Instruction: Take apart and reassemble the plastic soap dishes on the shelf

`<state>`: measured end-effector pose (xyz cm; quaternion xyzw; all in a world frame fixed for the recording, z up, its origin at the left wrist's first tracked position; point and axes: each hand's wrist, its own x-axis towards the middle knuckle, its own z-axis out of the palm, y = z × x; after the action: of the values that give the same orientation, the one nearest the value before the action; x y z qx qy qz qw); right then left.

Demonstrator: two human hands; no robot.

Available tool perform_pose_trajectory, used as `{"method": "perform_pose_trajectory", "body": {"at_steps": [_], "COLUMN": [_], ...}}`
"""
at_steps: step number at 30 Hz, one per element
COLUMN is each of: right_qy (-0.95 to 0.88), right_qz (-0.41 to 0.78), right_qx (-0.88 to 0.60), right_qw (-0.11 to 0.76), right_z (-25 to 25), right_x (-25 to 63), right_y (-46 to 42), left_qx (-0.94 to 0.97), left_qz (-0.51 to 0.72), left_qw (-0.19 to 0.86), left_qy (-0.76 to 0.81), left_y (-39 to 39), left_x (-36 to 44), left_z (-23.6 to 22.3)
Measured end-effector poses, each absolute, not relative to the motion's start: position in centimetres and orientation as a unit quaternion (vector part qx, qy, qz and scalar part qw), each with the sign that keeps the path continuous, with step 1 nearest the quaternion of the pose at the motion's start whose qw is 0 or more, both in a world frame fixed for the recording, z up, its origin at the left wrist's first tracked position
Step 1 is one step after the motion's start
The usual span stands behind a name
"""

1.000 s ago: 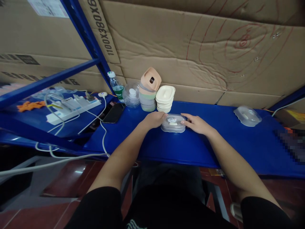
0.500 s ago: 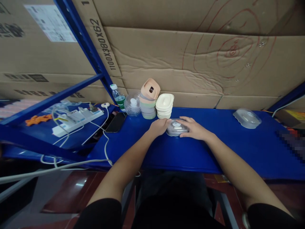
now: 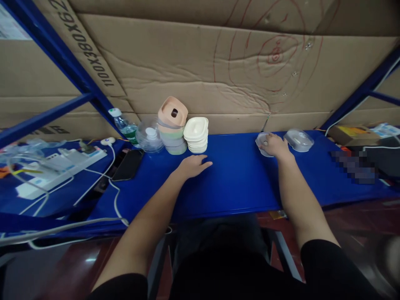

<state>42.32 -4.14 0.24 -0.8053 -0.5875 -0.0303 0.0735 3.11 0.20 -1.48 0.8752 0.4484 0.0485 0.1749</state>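
Standing at the back: wide brown cardboard sheet (image 3: 175,62) marked with red hand-drawn rings.
Work surface: long, glossy blue tabletop (image 3: 231,179) in front of the sheet.
Power supply: long white plastic power strip (image 3: 62,173), plugs and cables attached, far left.
Mixed stack: rounded peach, grey and green plastic pieces (image 3: 175,133); topmost peach piece tilted, dark opening visible.
Cream stack: pale cream rounded-square plastic pieces (image 3: 196,133), just right of the mixed stack.
Left hand: left hand (image 3: 194,166) near the front of the cream stack; thumb and fingers apart, nothing held. Contact with the tabletop cannot be told.
Right hand: right hand (image 3: 276,146) well right of the stacks, clamped on a container; fingertips partly hidden.
Held item: shallow, clear plastic container with a wavy rim (image 3: 261,149), toward the rear of the tabletop; its right part is covered by the hand.
Matching item: second clear plastic container (image 3: 300,141), just right of the right hand.
Phone: flat black rectangular phone (image 3: 128,165), left side.
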Motion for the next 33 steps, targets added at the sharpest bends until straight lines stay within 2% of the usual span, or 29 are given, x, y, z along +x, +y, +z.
{"method": "perform_pose_trajectory", "body": {"at_steps": [5,9,14,19,25,33], "right_qy": [-0.558,-0.511,-0.560,-0.548,-0.536,-0.498], "right_qz": [-0.094,-0.152,-0.058,0.025,0.021,0.042], "right_qx": [-0.818,-0.824,-0.768,-0.785,-0.784,-0.793], "right_qw": [0.109,0.195,0.305,0.289,0.314,0.348], "right_z": [-0.3,0.0,0.0,-2.0,-3.2,-3.8], "right_x": [44.0,44.7,43.5,43.9,45.8,46.3], "right_y": [-4.2,-4.3,-2.9,-1.4,-1.1,-1.0], "left_qx": [0.876,0.874,0.874,0.870,0.850,0.806], "left_qz": [0.062,0.066,0.071,0.108,0.263,0.363], "left_qw": [0.179,0.183,0.189,0.191,0.173,0.173], "left_qy": [0.444,0.445,0.442,0.441,0.423,0.435], "left_y": [0.2,0.3,0.2,-0.1,-0.1,-0.3], "left_x": [3.0,3.0,3.1,3.3,3.3,3.2], "left_z": [-1.7,-2.0,-1.7,-1.4,-1.7,-0.8]}}
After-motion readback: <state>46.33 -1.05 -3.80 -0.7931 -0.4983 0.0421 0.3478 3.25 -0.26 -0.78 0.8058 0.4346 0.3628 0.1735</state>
